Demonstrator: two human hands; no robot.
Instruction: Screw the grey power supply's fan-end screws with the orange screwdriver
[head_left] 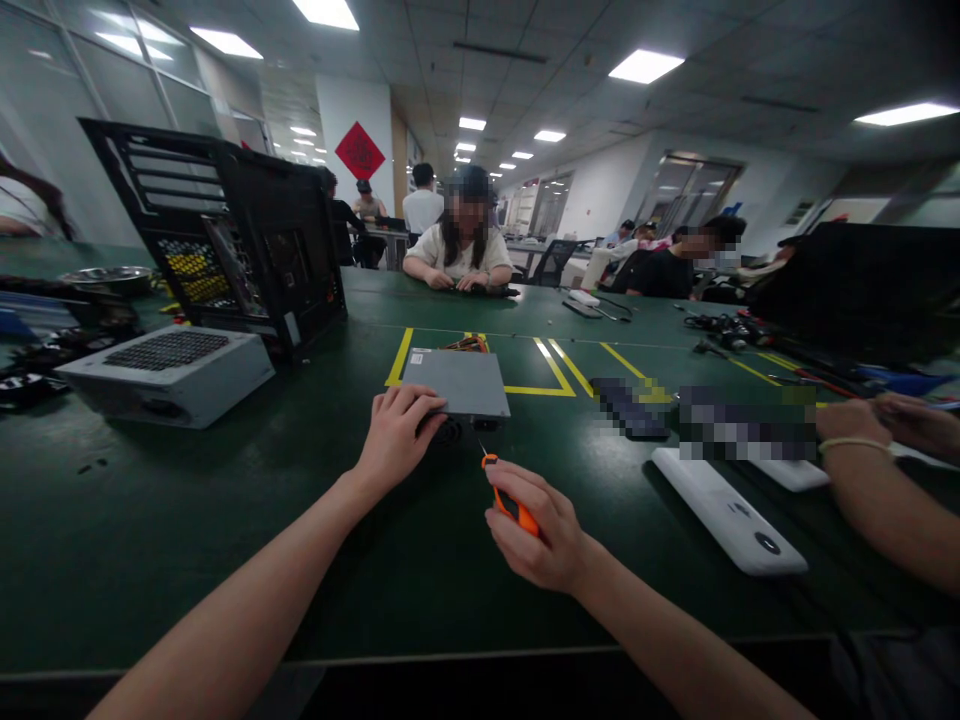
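Note:
A grey computer power supply (466, 385) lies on the green table, its fan and socket side facing me. My left hand (399, 428) rests over its near left corner, thumb on the front edge and fingers on the top, gripping it. In my right hand (544, 525) is a screwdriver (517, 508) with an orange and black handle. Its thin shaft points up and left, with the tip just in front of the power supply's socket side. Whether the tip touches anything I cannot tell. Coloured cables (466, 344) show behind the power supply.
Left stand a black computer case (247, 240) and a second power supply (169, 370). Yellow tape (536, 391) marks the table. On the right lie a white device (731, 510) and blurred dark items. A neighbour's arms (885, 490) reach in from the right; another person (461, 245) sits opposite.

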